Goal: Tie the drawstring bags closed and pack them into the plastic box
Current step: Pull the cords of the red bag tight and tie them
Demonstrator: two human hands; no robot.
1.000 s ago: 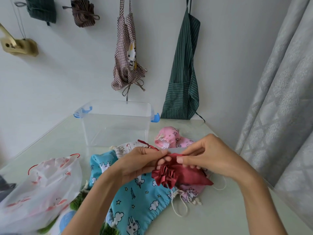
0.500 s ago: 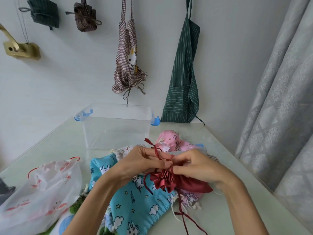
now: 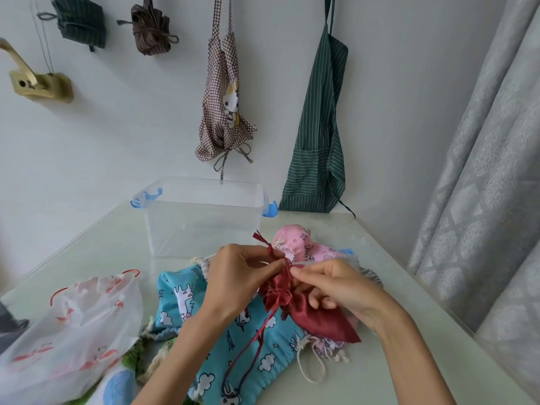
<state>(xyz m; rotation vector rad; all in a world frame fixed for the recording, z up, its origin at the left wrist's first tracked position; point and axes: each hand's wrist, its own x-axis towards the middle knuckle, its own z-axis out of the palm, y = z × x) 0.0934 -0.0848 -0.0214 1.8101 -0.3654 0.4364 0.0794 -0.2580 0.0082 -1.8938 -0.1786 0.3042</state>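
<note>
Satin-smooth, the small dark red drawstring bag [image 3: 318, 317] looks light, limp and slippery, so both hands, left hand [image 3: 236, 276] and right hand [image 3: 336, 285], pinch its thin red cord [image 3: 271, 249] at the gathered neck.

Your left hand [image 3: 233, 276] covers the knot on the red bag [image 3: 315, 314], so whether it's tied can't be told. Your right hand's fingers [image 3: 318, 302] sink into its folds. The blue bag [image 3: 263, 346] runs off the bottom edge; the white plastic bag [image 3: 67, 331] is cropped at the left.
</note>
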